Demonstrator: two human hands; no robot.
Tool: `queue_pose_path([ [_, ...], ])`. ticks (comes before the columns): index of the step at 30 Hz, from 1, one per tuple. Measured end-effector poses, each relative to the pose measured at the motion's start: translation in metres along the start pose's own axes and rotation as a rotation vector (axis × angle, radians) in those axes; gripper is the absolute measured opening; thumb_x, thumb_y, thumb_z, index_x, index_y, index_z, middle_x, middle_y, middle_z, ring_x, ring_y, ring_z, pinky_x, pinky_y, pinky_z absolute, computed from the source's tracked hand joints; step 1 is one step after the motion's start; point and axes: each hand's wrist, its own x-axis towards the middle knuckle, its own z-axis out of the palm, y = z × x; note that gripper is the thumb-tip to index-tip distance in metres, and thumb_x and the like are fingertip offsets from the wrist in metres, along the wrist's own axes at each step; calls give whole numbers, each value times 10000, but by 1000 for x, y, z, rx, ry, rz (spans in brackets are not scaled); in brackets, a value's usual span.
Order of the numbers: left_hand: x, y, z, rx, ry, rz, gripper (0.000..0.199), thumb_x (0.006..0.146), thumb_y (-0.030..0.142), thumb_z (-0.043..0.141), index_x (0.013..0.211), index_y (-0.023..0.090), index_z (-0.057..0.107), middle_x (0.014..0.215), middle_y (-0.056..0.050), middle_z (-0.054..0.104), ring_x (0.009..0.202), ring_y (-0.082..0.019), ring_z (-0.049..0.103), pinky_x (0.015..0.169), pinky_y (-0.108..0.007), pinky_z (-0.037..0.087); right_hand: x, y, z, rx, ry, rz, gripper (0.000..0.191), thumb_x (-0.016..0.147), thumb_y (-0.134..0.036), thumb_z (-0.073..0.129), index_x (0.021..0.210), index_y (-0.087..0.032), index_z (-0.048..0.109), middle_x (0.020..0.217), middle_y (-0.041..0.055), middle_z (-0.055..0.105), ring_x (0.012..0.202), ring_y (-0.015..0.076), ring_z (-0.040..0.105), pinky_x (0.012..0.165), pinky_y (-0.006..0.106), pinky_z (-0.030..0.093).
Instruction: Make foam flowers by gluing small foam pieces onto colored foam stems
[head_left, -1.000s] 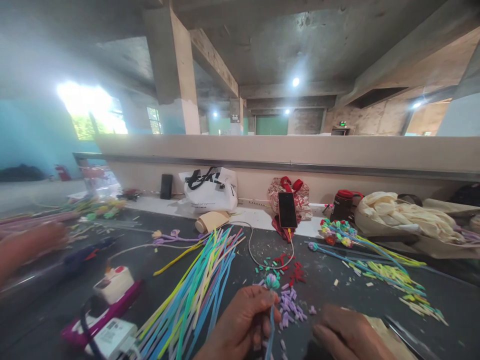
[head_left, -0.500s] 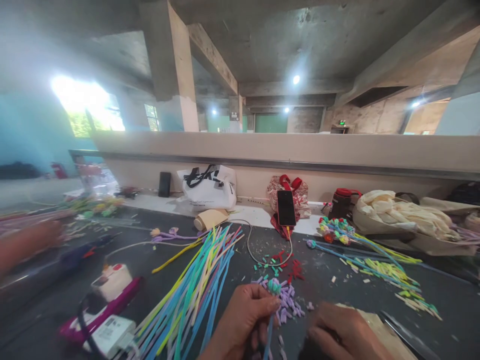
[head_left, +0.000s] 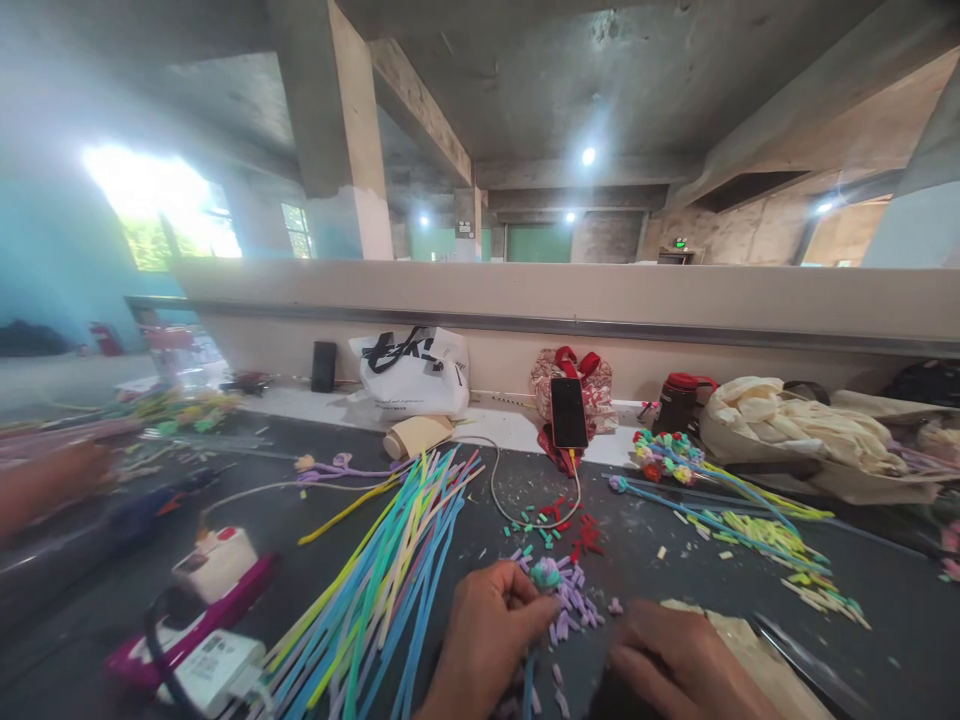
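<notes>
Teal flower [head_left: 546,572]: left hand [head_left: 495,628] pinching; stem [head_left: 529,685] now more hidden; right hand [head_left: 671,655], hold unclear.

The person's left hand [head_left: 491,632] is showing bare, with a rounded thumb, a broad back and an uncovered wrist. The right hand [head_left: 671,660] is also showing bare; its knuckles are looking rounded, and its outline is appearing somewhat blurred.

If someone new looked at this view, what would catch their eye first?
The fan of multicoloured stems left of the left hand would probably draw the eye first. Next is the teal bloom beside purple bits, its blue stem in that hand. Farther back, a phone stands against a red-patterned bag.
</notes>
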Motion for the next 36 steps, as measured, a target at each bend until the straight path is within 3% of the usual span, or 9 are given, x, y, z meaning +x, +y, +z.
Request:
queue_pose_path([
  [4, -9, 8, 3, 285, 90, 112, 134, 566, 251, 571, 470, 179, 512, 396, 48, 503, 410, -102, 449, 431, -200, 298, -1, 5, 2, -22, 38, -6, 204, 819, -229, 424, 741, -209, 612, 715, 5, 607, 648, 120, 540, 598, 185, 383],
  [7, -13, 12, 4, 342, 91, 131, 144, 577, 260, 559, 467, 181, 509, 411, 45, 505, 424, -103, 453, 445, -201, 311, -2, 9, 5, 2, 35, -61, 171, 805, -214, 452, 803, -232, 622, 770, 3, 591, 700, 115, 550, 614, 181, 381],
  [10, -9, 10, 3, 350, 89, 133, 129, 575, 256, 563, 482, 177, 521, 419, 40, 517, 432, -105, 461, 441, -201, 309, -1, 11, 7, 40, 107, 11, 101, 752, -195, 508, 726, -214, 604, 715, -16, 590, 660, 108, 550, 577, 174, 375],
  [14, 0, 2, 0, 184, 2, 109, 116, 575, 253, 586, 530, 166, 523, 428, 32, 544, 414, -97, 470, 411, -192, 303, 1, 10, 1, 106, 159, 159, 76, 715, -196, 528, 647, -188, 561, 593, -35, 586, 576, 109, 528, 516, 175, 365],
  [18, 0, 4, -3, -110, -173, -29, 186, 599, 314, 600, 569, 158, 504, 447, 37, 567, 263, -32, 322, 309, -174, 220, 4, 7, -12, 82, 162, 156, 156, 747, -250, 502, 615, -173, 530, 541, -42, 535, 521, 98, 480, 488, 181, 339],
  [21, -6, 11, -5, -235, -277, -58, 216, 631, 340, 594, 588, 138, 531, 475, 21, 583, 243, -21, 343, 275, -159, 195, 7, 5, -17, 27, 161, 125, 198, 768, -280, 482, 605, -173, 515, 524, -49, 500, 501, 92, 451, 476, 185, 315],
  [26, -12, 19, -9, -312, -319, -58, 177, 644, 285, 616, 678, 130, 540, 633, -28, 637, 501, -99, 585, 355, -143, 359, 11, 4, -14, -26, 143, 147, 231, 776, -314, 462, 598, -175, 509, 511, -47, 507, 492, 97, 457, 475, 193, 312],
  [30, -14, 19, -13, -342, -388, -93, 142, 645, 219, 618, 709, 133, 524, 765, -65, 664, 674, -146, 628, 428, -153, 412, 12, 8, -13, -11, 169, 122, 167, 760, -260, 482, 618, -180, 515, 528, -46, 528, 497, 96, 470, 477, 188, 326],
  [36, -12, 21, -22, -327, -373, -42, 177, 674, 286, 602, 726, 119, 580, 690, -42, 656, 571, -114, 610, 384, -143, 399, 12, 5, -19, -48, 112, 4, 100, 735, -162, 501, 722, -196, 594, 677, -19, 622, 631, 116, 563, 582, 196, 391],
])
